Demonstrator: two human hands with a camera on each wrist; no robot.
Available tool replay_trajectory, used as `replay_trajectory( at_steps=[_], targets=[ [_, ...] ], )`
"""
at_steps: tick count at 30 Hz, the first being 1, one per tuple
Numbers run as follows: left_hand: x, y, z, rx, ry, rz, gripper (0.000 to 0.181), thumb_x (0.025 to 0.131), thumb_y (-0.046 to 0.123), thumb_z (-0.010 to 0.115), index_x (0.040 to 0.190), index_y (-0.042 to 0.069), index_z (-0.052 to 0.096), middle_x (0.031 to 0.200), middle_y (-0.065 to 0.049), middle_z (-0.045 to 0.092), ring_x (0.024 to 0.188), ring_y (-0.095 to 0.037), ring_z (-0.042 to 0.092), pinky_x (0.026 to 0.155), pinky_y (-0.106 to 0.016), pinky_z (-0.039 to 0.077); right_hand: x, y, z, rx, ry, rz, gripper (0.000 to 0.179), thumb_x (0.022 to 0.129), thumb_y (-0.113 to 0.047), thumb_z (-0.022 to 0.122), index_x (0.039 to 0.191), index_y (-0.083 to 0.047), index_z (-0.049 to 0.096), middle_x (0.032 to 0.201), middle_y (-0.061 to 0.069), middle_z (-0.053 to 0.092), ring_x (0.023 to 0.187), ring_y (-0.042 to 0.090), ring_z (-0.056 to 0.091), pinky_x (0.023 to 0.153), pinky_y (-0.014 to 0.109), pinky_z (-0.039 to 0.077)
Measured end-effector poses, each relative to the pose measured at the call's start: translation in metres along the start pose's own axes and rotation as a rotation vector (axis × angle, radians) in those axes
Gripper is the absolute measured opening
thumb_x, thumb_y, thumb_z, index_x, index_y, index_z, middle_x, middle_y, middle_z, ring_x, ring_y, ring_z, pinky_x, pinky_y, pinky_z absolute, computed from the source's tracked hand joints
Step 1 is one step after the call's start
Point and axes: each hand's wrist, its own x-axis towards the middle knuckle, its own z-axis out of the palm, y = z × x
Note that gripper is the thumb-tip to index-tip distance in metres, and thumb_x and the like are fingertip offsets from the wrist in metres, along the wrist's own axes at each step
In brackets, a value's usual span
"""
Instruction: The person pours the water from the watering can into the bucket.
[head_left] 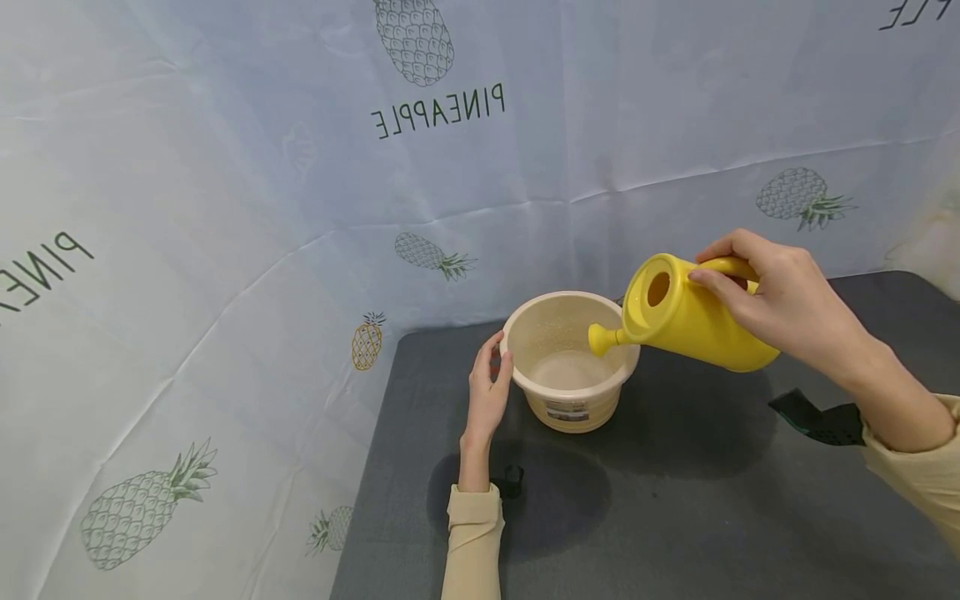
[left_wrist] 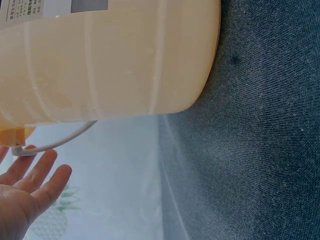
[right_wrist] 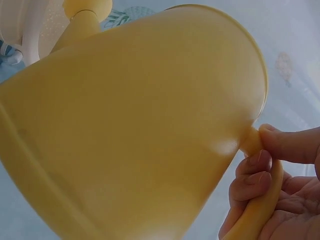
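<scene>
A yellow watering can [head_left: 697, 325] is tilted to the left, its spout and round rose reaching over the mouth of a cream plastic bucket [head_left: 573, 408]. My right hand [head_left: 787, 292] grips the can's handle, with fingers curled round it and the thumb on top, as the right wrist view also shows. Beside the bucket's left rim, my left hand [head_left: 491, 392] has its fingertips right at the edge, fingers spread and fairly straight. In the left wrist view, those fingers [left_wrist: 52, 187] are near the bucket's thin pale bail handle [left_wrist: 60, 142]. Shallow liquid appears in the bucket's bottom.
The bucket stands on a dark grey cloth-covered table [head_left: 637, 525], near its back edge. A pale curtain [head_left: 300, 150] printed with pineapples hangs behind and to the left. Dark straps [head_left: 821, 421] sit at the wrists. A wet-looking dark patch [head_left: 525, 500] shows on the cloth.
</scene>
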Motion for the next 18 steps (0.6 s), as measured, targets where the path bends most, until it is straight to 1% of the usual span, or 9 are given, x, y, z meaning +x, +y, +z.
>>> replay_trajectory(
  at_steps=[10,18],
  targets=[
    [-0.0002,0.0012,-0.0006,0.017,-0.001,-0.012,0.040,0.099,0.011,0.046,0.135,-0.003,0.042,0.132,-0.021,0.046,0.118,-0.033,0.046,0.093,-0.050,0.038,0.0018,-0.0014,0.0007,-0.015,-0.012,0.003,0.019,0.082,0.001,0.068,0.098,0.000,0.060,0.087,0.007,0.063,0.070,-0.001,0.045,0.062,0.009,0.036],
    [0.0005,-0.0018,0.0001,-0.001,0.000,0.004,0.040,0.098,0.011,0.046,0.135,-0.004,0.042,0.131,-0.022,0.046,0.117,-0.033,0.046,0.093,-0.051,0.039,0.0028,-0.0029,0.0009,-0.014,-0.018,0.004,0.019,0.083,-0.001,0.068,0.099,-0.001,0.059,0.088,0.007,0.063,0.071,-0.002,0.046,0.064,0.009,0.036]
  ],
)
